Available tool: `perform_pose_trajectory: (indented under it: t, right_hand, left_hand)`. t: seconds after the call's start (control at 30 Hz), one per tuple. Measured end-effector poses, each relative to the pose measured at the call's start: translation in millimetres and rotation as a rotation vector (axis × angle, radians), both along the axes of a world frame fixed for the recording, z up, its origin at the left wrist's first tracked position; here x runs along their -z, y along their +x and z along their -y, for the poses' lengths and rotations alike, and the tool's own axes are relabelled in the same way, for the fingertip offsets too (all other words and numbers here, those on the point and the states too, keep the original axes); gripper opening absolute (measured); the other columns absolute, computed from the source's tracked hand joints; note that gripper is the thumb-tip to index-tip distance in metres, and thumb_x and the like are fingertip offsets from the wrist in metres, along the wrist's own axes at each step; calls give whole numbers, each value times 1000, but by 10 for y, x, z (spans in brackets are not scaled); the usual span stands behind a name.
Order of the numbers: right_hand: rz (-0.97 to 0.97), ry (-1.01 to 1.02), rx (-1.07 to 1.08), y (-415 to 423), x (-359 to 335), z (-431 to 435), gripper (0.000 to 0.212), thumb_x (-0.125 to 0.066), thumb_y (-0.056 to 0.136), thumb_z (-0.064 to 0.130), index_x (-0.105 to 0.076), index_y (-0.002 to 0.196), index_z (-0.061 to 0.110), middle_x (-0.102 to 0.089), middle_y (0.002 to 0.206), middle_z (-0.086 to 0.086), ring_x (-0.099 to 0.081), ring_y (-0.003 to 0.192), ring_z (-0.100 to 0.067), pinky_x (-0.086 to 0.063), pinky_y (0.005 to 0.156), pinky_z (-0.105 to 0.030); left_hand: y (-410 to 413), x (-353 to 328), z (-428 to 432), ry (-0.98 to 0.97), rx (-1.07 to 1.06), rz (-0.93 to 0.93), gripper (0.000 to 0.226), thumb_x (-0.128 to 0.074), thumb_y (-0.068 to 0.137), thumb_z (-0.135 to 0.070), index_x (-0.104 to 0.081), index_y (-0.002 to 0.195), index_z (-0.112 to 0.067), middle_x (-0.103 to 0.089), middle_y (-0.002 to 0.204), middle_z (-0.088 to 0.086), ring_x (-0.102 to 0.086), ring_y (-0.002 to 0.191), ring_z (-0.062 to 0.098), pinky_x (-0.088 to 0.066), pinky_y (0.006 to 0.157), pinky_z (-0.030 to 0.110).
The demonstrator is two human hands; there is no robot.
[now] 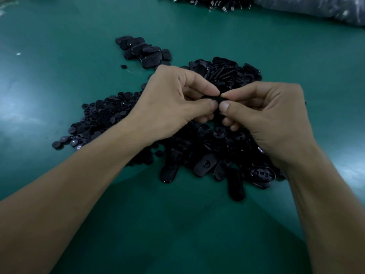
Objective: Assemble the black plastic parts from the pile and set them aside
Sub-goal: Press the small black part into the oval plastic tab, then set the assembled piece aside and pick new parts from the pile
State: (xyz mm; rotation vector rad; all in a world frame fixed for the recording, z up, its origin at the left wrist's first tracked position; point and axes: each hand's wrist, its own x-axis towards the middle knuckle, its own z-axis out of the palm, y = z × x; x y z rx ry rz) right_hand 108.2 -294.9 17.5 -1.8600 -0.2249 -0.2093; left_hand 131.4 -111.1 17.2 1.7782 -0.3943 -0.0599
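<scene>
Above the middle of the table my left hand (173, 103) and my right hand (264, 113) meet, thumbs and forefingers pinched on one black plastic part (218, 115) that hangs between them; most of it is hidden by my fingers. Under my hands lies a pile of black oval parts (207, 161). To the left spreads a pile of small round black parts (102, 115). A smaller group of black oval pieces (144, 51) lies apart at the back left.
The green table top (59, 66) extends left and towards me. At the far edge lie more dark parts (213, 1) and a grey plastic bag (325, 8) at the back right.
</scene>
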Motion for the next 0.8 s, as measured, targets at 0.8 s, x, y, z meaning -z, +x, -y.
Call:
perform_pose_trajectory:
  t: [0.8]
  right_hand:
    - [51,-781,224,-19,106,60,37,-70,90,43,-68,122,25,-59,98,6,-56,102,-19,-46,89,-33]
  left_hand:
    - [915,16,-491,332,-573,169,17,-66,86,-12,-67,97,-24,-72,79,2,-70,93,19,-60,83,37]
